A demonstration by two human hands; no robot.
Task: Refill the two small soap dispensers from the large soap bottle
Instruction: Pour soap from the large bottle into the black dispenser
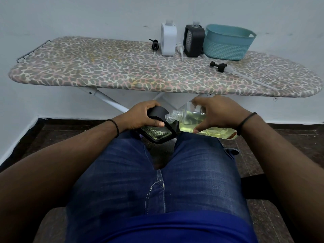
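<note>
Above my lap, my left hand [142, 116] grips a small black soap dispenser [157, 133] with a patterned clear window, tilted to the right. My right hand [219, 114] holds the large clear soap bottle [189, 118] on its side, yellow-green liquid inside. The bottle's open threaded neck sits against the dispenser's top, and the dispenser's own opening is hidden. On the ironing board [105, 71] stand a white dispenser [168, 41] and another black dispenser [193, 41], both without pumps.
Three loose pumps lie on the board: a small black pump [155, 44], a white pump [180, 49] and a larger black pump [219, 66] with a long tube. A teal basket [228, 44] stands at the back right. The white wall is behind, and my jeans-clad legs are below.
</note>
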